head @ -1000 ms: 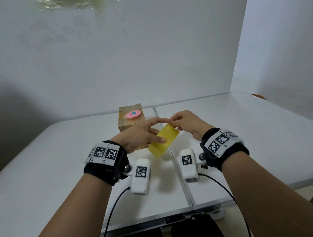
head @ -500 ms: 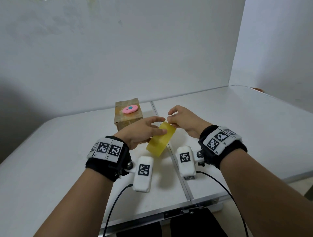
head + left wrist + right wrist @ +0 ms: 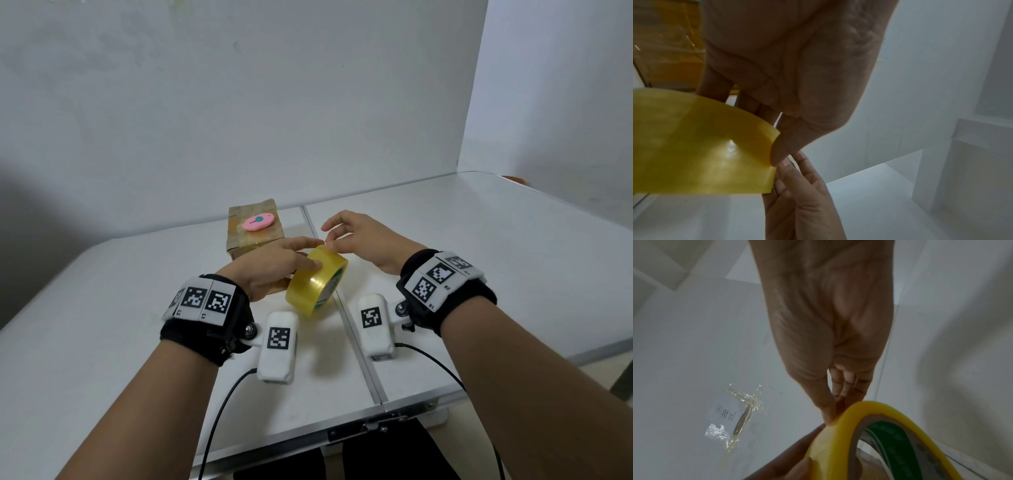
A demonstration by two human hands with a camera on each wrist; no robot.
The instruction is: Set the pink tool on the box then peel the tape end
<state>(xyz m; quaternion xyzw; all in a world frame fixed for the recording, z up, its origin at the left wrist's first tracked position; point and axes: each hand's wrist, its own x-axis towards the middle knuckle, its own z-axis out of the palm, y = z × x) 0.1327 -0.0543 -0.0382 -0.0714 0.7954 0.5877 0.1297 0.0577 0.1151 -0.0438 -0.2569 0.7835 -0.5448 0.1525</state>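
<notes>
Both hands are up over the middle of the desk (image 3: 102, 308), working together on one thing: a yellow roll of tape (image 3: 317, 286). The left hand (image 3: 270, 267) has it, thumb laid on the outer yellow band and fingers curled round the far side, so the roll hangs tilted on edge just above the desk's centre seam, its green-printed core facing right and near. The right hand (image 3: 363, 240) comes in from the right, thumb and forefinger brought together at the top edge of the roll in a fine pinch, the other fingers spread loose and lifted away. From the right wrist view you see that pinch right at the yellow rim of the roll of tape (image 3: 869, 426), fingertips (image 3: 830, 415) pressed on the edge; whether a loose tape end sits between them, I cannot tell. The left wrist view shows the broad yellow band (image 3: 701, 146) filling the lower left, the left thumb (image 3: 781, 149) on its corner and the right hand's fingers just below, touching it. Behind the left hand, on the far side, stands a small cardboard box (image 3: 253, 236), taped over, partly hidden by the knuckles, and on its top lies a pink oval object (image 3: 258, 222) with a blue dot. In the right wrist view, a crumpled scrap of clear tape (image 3: 742, 415) with a slip of paper lies on a white surface.
</notes>
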